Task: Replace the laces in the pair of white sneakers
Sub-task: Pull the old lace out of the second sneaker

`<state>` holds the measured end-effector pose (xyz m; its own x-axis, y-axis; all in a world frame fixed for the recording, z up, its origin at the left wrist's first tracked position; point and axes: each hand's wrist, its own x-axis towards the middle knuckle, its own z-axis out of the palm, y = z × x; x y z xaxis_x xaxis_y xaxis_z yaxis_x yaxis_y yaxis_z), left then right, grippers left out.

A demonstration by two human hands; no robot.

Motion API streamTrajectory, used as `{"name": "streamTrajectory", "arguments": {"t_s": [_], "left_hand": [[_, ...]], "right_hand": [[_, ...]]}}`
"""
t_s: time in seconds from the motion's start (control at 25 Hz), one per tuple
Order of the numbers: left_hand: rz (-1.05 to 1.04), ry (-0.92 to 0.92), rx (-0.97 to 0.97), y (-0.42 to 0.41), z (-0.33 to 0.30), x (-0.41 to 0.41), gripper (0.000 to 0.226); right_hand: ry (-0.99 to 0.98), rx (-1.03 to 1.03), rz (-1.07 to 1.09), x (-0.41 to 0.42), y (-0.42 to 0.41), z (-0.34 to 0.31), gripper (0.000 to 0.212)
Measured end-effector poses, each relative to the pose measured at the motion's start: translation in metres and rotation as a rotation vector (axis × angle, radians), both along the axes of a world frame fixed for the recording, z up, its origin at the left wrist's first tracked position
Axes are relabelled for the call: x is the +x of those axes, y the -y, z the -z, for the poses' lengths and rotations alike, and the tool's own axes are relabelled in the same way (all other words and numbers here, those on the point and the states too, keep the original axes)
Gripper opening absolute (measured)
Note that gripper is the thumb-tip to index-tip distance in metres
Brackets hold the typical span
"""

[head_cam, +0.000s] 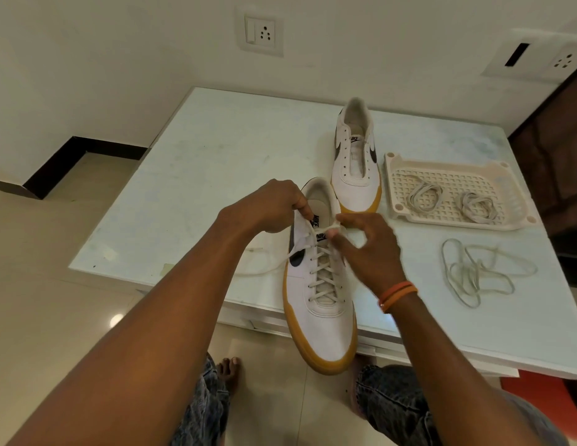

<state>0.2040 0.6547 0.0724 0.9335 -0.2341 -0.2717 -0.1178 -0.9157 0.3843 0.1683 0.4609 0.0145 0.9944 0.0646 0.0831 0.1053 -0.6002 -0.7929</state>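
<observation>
A white sneaker with a gum sole [322, 320] lies at the table's near edge, toe overhanging toward me, laced with a white lace [324, 272]. My left hand [274, 204] pinches the lace at the shoe's collar. My right hand [367, 249] pinches the lace by the tongue. One lace end trails left across the table. The second sneaker [356, 162] stands farther back with bare eyelets.
A beige perforated tray [393, 162] to the right holds two coiled laces [422, 196]. A loose tangled lace [474, 272] lies on the white table [216, 149] in front of the tray. Walls with sockets stand behind; my knees and a foot show below.
</observation>
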Motion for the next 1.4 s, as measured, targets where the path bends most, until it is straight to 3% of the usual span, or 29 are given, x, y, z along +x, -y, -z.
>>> {"name": "streamTrajectory", "arguments": {"t_s": [0.16,0.24,0.32,0.4,0.48,0.68,0.8,0.96,1.08,1.4], "left_hand": [[-0.024,0.023,-0.004,-0.001,0.001,-0.002,0.048],[-0.035,0.026,-0.008,-0.001,0.000,-0.002,0.050],[-0.040,0.022,-0.009,0.000,0.000,-0.003,0.053],[-0.036,0.021,-0.013,0.000,-0.001,-0.003,0.052],[-0.030,0.014,-0.017,0.000,-0.001,-0.003,0.048],[-0.005,0.053,-0.058,0.008,0.000,-0.003,0.023],[0.050,0.031,-0.081,0.011,0.005,-0.003,0.019],[0.052,0.020,-0.052,0.008,0.010,-0.001,0.022],[0.071,0.030,-0.060,0.005,0.008,-0.002,0.022],[0.058,-0.003,-0.113,0.008,0.012,0.000,0.018]], "right_hand": [[-0.020,0.047,0.011,0.001,-0.001,-0.004,0.011],[-0.129,0.211,0.050,0.008,0.017,-0.015,0.010],[-0.216,0.460,0.226,0.015,0.044,-0.025,0.018],[-0.227,0.558,0.445,0.020,0.068,-0.032,0.017],[-0.180,0.465,0.524,0.023,0.082,-0.030,0.017],[-0.279,0.117,0.203,0.023,0.068,-0.011,0.011],[-0.188,-0.192,0.153,0.017,0.051,-0.001,0.025],[0.198,-0.141,-0.072,-0.001,0.014,-0.006,0.017],[0.201,-0.283,-0.209,-0.019,-0.011,-0.004,0.014],[0.230,-0.424,-0.164,-0.029,-0.022,-0.003,0.009]]}}
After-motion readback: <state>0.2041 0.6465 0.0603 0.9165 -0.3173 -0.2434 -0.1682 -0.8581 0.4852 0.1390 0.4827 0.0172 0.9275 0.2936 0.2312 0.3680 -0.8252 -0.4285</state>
